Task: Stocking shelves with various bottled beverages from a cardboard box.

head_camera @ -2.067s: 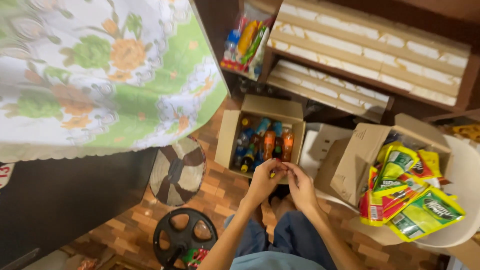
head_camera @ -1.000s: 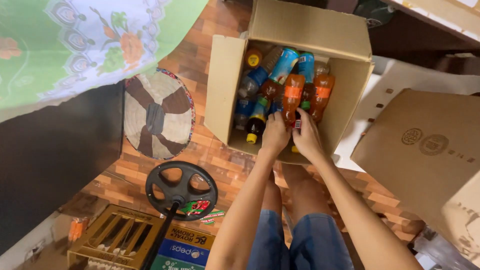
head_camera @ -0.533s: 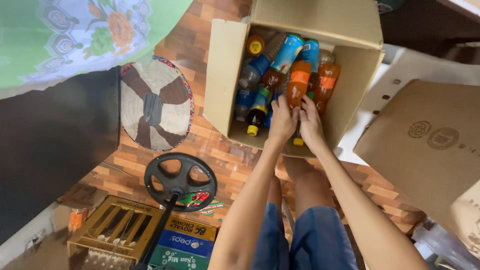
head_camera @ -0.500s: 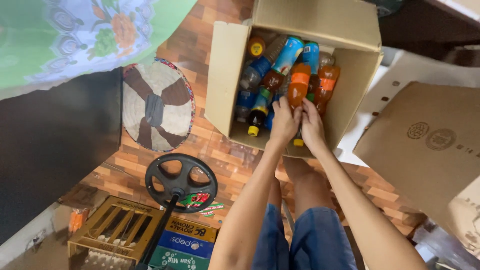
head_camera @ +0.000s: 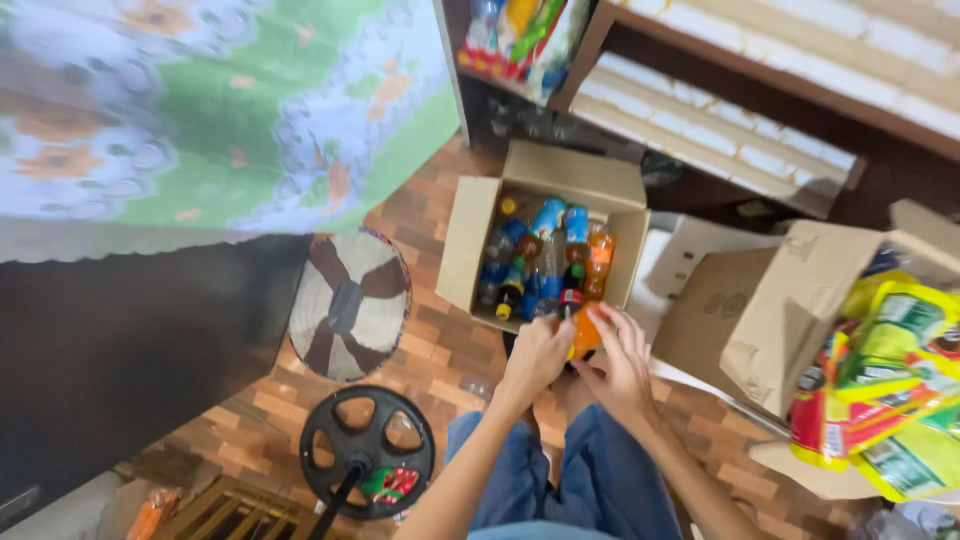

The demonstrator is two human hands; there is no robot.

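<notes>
Hands closed together on orange bottle (head_camera: 583,335): left hand (head_camera: 536,358), right hand (head_camera: 622,362). Bottle sits just before box (head_camera: 470,240).

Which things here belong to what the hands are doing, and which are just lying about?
In use: orange bottle, held by left hand and right hand; cardboard box of bottles.

Lying about: woven fan, black wheel, snack packets, flowered cloth.

Open brown carton (head_camera: 470,240) of bottles ahead; yellow-green packets (head_camera: 890,400) in the right box.
</notes>
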